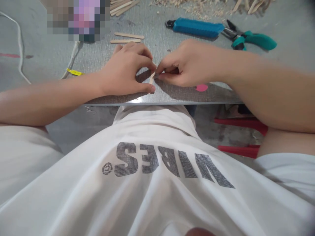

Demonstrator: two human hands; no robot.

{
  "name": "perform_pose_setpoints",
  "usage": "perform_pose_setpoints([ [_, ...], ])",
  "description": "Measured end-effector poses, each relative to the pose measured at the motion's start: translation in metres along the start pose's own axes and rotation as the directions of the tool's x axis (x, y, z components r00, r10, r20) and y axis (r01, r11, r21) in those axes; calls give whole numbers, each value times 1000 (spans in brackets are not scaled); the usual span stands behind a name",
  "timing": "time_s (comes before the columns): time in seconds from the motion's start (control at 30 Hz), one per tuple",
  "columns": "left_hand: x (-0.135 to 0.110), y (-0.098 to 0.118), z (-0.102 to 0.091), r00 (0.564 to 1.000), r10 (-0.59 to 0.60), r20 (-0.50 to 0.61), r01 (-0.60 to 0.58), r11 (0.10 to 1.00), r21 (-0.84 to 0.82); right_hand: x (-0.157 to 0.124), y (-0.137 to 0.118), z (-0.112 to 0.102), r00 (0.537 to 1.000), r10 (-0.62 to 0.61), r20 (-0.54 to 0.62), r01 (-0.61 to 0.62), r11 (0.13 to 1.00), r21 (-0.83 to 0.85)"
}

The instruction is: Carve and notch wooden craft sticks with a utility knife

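Observation:
My left hand and my right hand meet over the near edge of a grey table. Both pinch a small piece of wooden stick between fingertips and thumbs. The left hand's fingers curl around it from the left, and the right hand's thumb and forefinger close on it from the right. Most of the piece is hidden by the fingers.
Two flat wooden sticks lie just beyond my left hand, with more sticks and wood shavings at the far edge. A blue-handled tool and teal-handled pliers lie at the back right. A white cable with a yellow tag runs at left. A pink dot marks the table.

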State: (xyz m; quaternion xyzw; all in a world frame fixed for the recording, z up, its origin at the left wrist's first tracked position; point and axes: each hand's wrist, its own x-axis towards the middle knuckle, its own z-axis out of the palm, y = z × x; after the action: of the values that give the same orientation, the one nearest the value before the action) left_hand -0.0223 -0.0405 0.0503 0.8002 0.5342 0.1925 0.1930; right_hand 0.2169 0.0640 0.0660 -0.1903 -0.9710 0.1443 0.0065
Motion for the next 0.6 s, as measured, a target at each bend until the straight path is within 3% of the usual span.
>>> perform_pose_setpoints([
  [0.17, 1, 2, 0, 1000, -17, 13, 15, 994, 108, 0, 1, -4, 999, -39, 1, 38, 997, 64],
  [0.37, 1, 3, -1, 1000, -19, -5, 19, 1000, 6, 2, -2, -10, 998, -40, 41, 38, 997, 63],
  [0.5, 0, 5, -2, 999, -12, 33, 6, 986, 168, 4, -10, -21, 989, -36, 144, 35, 999, 12],
  [0.6, 0, 2, -2, 999, 0, 39, -7, 981, 196, 10, -13, -30, 968, -115, 225, 109, 993, 42],
])
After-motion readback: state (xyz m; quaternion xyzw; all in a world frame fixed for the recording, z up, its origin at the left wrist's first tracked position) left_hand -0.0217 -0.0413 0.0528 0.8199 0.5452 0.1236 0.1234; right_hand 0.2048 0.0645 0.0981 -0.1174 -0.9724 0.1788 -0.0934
